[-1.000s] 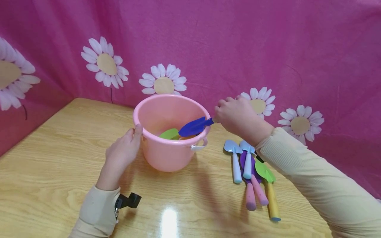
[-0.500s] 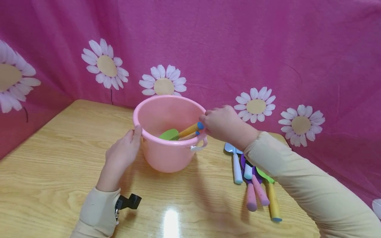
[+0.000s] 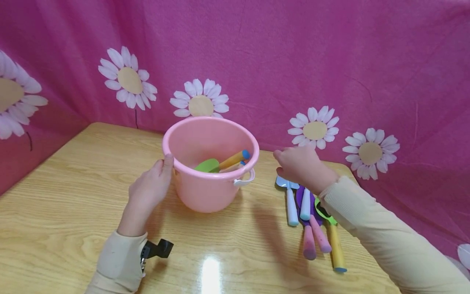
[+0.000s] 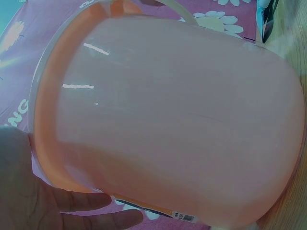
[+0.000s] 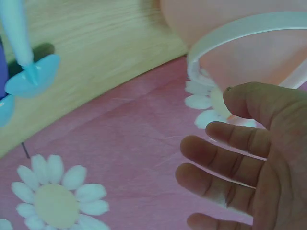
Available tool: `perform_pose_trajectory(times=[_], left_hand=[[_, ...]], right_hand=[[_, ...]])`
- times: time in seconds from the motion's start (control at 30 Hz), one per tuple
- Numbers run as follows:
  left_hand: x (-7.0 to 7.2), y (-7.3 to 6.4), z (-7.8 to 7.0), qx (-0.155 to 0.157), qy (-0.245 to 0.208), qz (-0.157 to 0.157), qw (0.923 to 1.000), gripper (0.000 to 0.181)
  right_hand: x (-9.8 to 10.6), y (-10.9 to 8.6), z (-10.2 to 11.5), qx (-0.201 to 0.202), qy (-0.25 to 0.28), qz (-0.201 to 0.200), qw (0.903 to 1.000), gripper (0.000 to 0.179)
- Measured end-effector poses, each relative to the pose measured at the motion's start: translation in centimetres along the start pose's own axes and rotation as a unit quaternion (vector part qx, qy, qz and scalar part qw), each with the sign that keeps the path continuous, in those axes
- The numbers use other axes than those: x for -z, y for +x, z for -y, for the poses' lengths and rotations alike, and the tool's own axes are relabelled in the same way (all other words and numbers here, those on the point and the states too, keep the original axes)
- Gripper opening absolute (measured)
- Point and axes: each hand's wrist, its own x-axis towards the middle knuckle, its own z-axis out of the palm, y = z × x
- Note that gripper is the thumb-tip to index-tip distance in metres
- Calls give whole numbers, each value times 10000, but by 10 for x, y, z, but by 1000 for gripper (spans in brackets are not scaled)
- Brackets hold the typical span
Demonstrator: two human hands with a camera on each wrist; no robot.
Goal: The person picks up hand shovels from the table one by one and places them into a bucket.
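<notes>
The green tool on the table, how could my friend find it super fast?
Find the pink bucket, then look right along the table to the pile of tools. The green tool lies at the pile's right edge, and it alone there has a yellow handle.

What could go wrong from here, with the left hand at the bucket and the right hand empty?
One light-blue trowel lies across a purple blade, so pulling out what is underneath might drag it along.
The left hand holds the pink bucket only at its rim, so a knock on the opposite side could perhaps shift or tip it.
Inside, a yellow handle leans toward the rim; another tool put in there might snag on it.
</notes>
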Motion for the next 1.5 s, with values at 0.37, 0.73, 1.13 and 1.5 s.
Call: perform_pose_trajectory(times=[0.37,0.73,1.13,1.5], left_hand=[[0,0,1,-57,7,-15,10000,84],[-1,1,1,-67,-28,-53,10000,80],[-2,0,1,-83,6,-43,10000,83],[-2,0,0,-60,-9,-39,10000,83]], right_hand=[[-17,-14,-18,-604,375,514,9961,22],[-31,-31,-28,-791,693,731,9918,20],[-52,-54,-41,-927,823,781,9892,19],[-62,-67,-52,-1250,1163,1196,9780,20]])
